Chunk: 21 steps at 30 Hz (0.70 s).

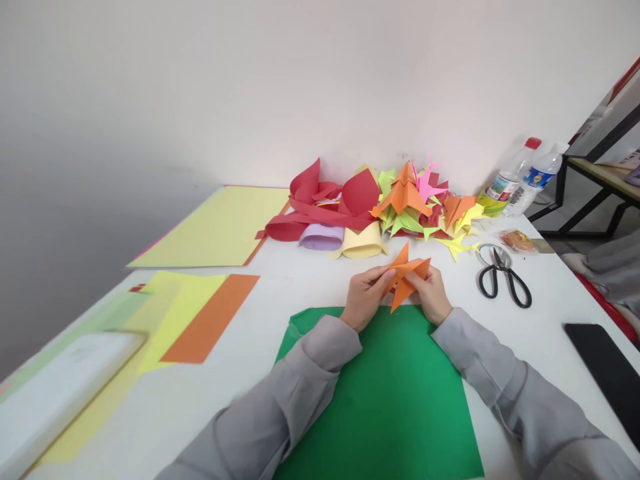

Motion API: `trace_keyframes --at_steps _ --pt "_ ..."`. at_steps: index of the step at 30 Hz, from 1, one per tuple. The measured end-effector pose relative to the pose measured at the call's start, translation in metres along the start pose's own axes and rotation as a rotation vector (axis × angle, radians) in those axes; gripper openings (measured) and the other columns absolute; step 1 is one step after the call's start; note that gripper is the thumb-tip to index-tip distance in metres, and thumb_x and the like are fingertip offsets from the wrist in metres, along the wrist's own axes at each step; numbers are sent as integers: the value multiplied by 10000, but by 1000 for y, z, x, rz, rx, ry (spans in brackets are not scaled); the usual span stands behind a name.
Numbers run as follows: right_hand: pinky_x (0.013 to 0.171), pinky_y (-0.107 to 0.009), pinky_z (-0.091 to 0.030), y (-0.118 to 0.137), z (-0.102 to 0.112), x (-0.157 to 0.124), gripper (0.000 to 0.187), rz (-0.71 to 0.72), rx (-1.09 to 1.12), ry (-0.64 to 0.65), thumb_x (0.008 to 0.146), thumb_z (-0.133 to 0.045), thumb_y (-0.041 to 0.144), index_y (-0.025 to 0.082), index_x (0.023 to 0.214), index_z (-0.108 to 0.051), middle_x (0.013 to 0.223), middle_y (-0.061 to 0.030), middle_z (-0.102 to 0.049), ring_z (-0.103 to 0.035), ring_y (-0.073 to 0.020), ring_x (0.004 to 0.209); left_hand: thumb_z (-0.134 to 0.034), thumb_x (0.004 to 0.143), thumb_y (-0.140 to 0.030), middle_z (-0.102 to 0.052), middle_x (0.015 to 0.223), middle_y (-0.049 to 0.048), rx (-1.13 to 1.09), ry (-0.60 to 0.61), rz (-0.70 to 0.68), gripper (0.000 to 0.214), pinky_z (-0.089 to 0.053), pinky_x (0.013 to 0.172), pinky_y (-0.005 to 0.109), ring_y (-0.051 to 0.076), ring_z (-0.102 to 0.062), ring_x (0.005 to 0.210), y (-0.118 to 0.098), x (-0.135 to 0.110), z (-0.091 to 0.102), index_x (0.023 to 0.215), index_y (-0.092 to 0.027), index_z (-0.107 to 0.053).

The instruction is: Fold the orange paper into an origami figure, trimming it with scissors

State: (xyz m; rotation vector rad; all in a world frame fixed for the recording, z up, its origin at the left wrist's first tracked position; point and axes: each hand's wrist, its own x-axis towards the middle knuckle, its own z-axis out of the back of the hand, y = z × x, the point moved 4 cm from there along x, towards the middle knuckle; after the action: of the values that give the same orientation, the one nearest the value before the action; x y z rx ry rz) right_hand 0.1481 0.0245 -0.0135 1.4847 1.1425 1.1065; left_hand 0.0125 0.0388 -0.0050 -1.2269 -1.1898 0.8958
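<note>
An orange folded paper star (pixel 403 272), its points spread out, is held up between both hands. My left hand (pixel 366 297) pinches its left side, thumb and fingers closed on the paper. On the other side, my right hand (pixel 434 293) grips it with the thumb lying across the front. Some of the fingers behind the paper are hidden. Beneath my forearms lies a green sheet of paper (pixel 385 393), and the star is above its far edge. Behind the hands sits a pile of folded shapes, among them an orange one (pixel 404 190) on top.
Red curled paper (pixel 320 210) lies left of the pile. Black-handled scissors (pixel 505 273), a black flat object (pixel 605 373) and plastic bottles (pixel 515 177) stand or lie on the right. Yellow sheets (pixel 215 223), an orange strip (pixel 213 320) and a white box-like object (pixel 70 393) are on the left.
</note>
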Motion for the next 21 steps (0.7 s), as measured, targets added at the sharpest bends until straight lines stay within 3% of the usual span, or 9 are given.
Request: trace_keyframes --at_steps 5,8,16,21 --pt "655 -310 -472 3 0 -1 271 10 38 15 722 -642 449 184 777 -631 699 0 -635 -577 -176 662 -630 739 -384 -715 718 40 -13 -51 76 280 -526 570 268 161 -632 597 2 1 2 832 -145 -744" --pt "634 -293 -458 8 -2 -3 286 35 -16 2 682 -687 444 179 773 -627 699 3 -624 -558 -160 648 -634 728 -399 -703 655 34 -2 -57 100 293 -520 542 261 161 -626 572 1 0 2 805 -138 -744" --pt "594 -284 -462 7 -2 -2 319 21 -91 -92 630 -727 459 166 700 -619 671 -6 -626 -549 -148 614 -682 684 -414 -709 709 47 -50 30 101 314 -534 593 275 176 -638 661 5 -2 -1 820 -136 -738" --pt "577 -284 -466 7 -1 -2 336 -5 -71 -97 612 -741 457 157 705 -623 669 -20 -637 -555 -153 608 -675 677 -482 -687 680 48 -96 80 205 373 -529 512 267 150 -604 565 9 -3 -2 804 -137 -736"
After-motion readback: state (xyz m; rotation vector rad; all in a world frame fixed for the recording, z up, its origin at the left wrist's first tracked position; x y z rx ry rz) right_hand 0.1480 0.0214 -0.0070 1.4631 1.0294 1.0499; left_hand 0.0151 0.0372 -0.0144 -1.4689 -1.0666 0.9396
